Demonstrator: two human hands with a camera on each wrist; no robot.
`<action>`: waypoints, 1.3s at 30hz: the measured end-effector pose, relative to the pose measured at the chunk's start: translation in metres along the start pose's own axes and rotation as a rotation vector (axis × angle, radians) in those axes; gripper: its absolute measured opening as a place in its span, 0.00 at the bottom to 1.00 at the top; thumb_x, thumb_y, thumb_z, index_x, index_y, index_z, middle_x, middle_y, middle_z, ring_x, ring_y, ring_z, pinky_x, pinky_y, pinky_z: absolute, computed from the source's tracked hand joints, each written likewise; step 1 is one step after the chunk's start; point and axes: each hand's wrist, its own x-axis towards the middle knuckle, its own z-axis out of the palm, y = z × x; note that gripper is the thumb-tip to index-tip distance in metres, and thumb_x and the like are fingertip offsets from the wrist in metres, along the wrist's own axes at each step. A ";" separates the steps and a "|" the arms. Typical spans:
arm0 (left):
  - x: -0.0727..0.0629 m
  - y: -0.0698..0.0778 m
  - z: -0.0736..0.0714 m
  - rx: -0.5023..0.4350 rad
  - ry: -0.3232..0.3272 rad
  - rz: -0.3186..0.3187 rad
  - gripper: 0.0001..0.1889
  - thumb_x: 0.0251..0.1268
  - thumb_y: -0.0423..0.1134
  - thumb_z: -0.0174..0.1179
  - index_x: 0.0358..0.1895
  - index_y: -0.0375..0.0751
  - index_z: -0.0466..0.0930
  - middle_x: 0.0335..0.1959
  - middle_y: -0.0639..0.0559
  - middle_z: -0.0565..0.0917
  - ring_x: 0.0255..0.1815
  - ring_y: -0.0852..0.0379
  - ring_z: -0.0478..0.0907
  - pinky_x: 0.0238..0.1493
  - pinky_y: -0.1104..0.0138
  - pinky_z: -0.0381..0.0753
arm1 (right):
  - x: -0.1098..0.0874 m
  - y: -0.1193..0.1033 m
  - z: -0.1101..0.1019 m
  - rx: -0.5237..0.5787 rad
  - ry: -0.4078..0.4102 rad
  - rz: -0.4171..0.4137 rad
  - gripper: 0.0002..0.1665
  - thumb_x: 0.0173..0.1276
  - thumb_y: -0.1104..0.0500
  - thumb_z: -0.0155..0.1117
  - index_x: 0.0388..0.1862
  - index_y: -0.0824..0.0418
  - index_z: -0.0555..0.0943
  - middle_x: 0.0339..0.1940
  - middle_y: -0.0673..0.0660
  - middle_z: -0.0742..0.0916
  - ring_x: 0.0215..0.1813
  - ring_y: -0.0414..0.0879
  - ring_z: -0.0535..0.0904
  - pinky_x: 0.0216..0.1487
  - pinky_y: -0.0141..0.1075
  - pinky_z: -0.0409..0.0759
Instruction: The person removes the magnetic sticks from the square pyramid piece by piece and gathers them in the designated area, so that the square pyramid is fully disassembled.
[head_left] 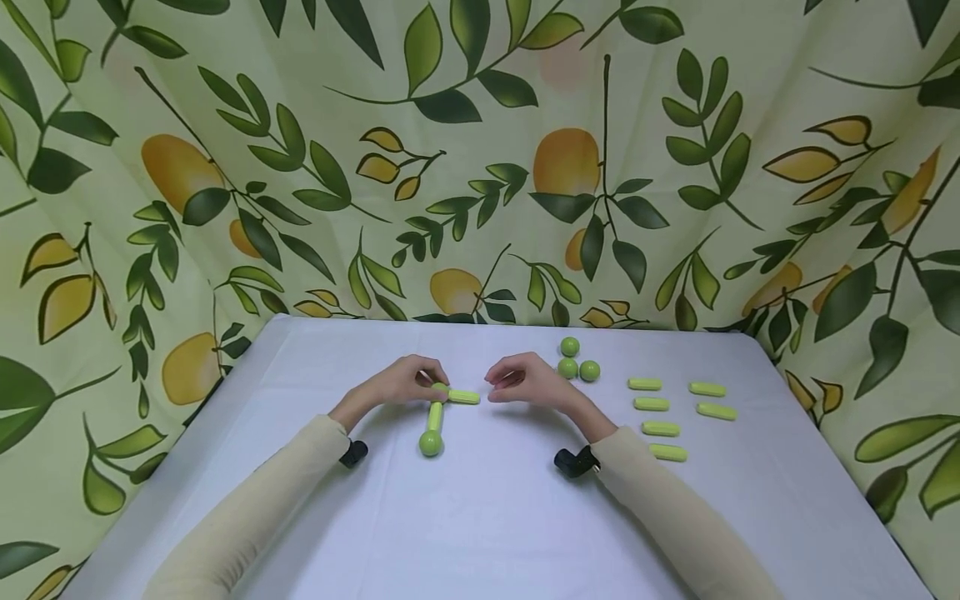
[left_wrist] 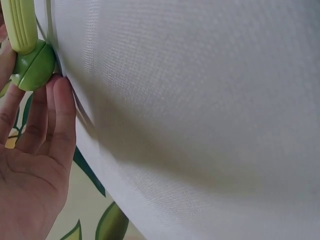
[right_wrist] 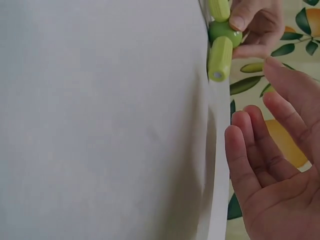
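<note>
My left hand (head_left: 401, 381) pinches a green ball (left_wrist: 37, 67) between thumb and fingers, low over the white table. Two light-green ribbed sticks meet at that ball: one stick (head_left: 463, 398) points right, and the other stick (head_left: 435, 417) runs toward me to a second green ball (head_left: 431, 442). Fingers partly hide the gripped ball in the head view. Just beyond the right-pointing stick's free end is my right hand (head_left: 532, 381), its fingers relaxed and nothing between them. In the right wrist view, a small pale spot shows on that stick's end (right_wrist: 218, 75).
Three loose green balls (head_left: 567, 367) sit behind the right hand. Farther right, several light-green sticks (head_left: 660, 428) lie in two columns on the white tablecloth (head_left: 495, 517). A leaf-and-fruit patterned curtain (head_left: 480, 208) hangs around the table's back and sides.
</note>
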 end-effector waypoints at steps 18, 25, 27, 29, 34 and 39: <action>-0.005 0.003 0.001 0.003 -0.001 0.023 0.06 0.66 0.33 0.70 0.43 0.35 0.85 0.41 0.50 0.85 0.46 0.51 0.82 0.53 0.58 0.82 | 0.033 0.006 0.033 -0.026 -0.038 -0.018 0.13 0.58 0.67 0.80 0.42 0.67 0.88 0.36 0.54 0.88 0.36 0.43 0.81 0.42 0.34 0.82; -0.002 -0.001 0.003 0.010 -0.004 0.009 0.06 0.66 0.34 0.70 0.42 0.38 0.86 0.40 0.54 0.85 0.45 0.54 0.82 0.52 0.61 0.82 | 0.036 0.004 0.039 -0.049 -0.056 0.013 0.11 0.59 0.69 0.78 0.40 0.64 0.88 0.34 0.51 0.87 0.35 0.42 0.80 0.41 0.32 0.81; -0.001 0.000 0.004 0.011 -0.006 0.003 0.06 0.66 0.34 0.70 0.42 0.39 0.86 0.40 0.55 0.85 0.45 0.54 0.82 0.51 0.61 0.82 | 0.037 0.003 0.039 -0.053 -0.057 0.022 0.11 0.59 0.70 0.78 0.40 0.64 0.88 0.34 0.51 0.87 0.36 0.42 0.80 0.41 0.32 0.81; 0.000 -0.001 0.004 0.011 -0.008 0.002 0.06 0.66 0.34 0.70 0.43 0.39 0.86 0.41 0.54 0.85 0.45 0.55 0.81 0.52 0.62 0.82 | 0.037 0.002 0.039 -0.060 -0.057 0.029 0.10 0.59 0.71 0.77 0.40 0.64 0.88 0.34 0.52 0.87 0.36 0.42 0.80 0.41 0.32 0.81; 0.002 -0.001 0.003 0.009 -0.017 0.017 0.06 0.66 0.34 0.70 0.43 0.39 0.86 0.42 0.54 0.85 0.46 0.55 0.81 0.52 0.63 0.82 | 0.036 0.000 0.037 -0.069 -0.054 0.055 0.10 0.60 0.72 0.76 0.40 0.64 0.88 0.34 0.51 0.87 0.36 0.42 0.80 0.41 0.32 0.81; 0.001 0.000 -0.001 0.021 -0.016 0.019 0.06 0.66 0.35 0.70 0.43 0.40 0.86 0.43 0.53 0.85 0.47 0.53 0.82 0.52 0.63 0.82 | 0.039 -0.001 0.035 -0.050 -0.064 0.053 0.10 0.61 0.72 0.75 0.41 0.65 0.88 0.35 0.51 0.87 0.36 0.43 0.80 0.42 0.33 0.81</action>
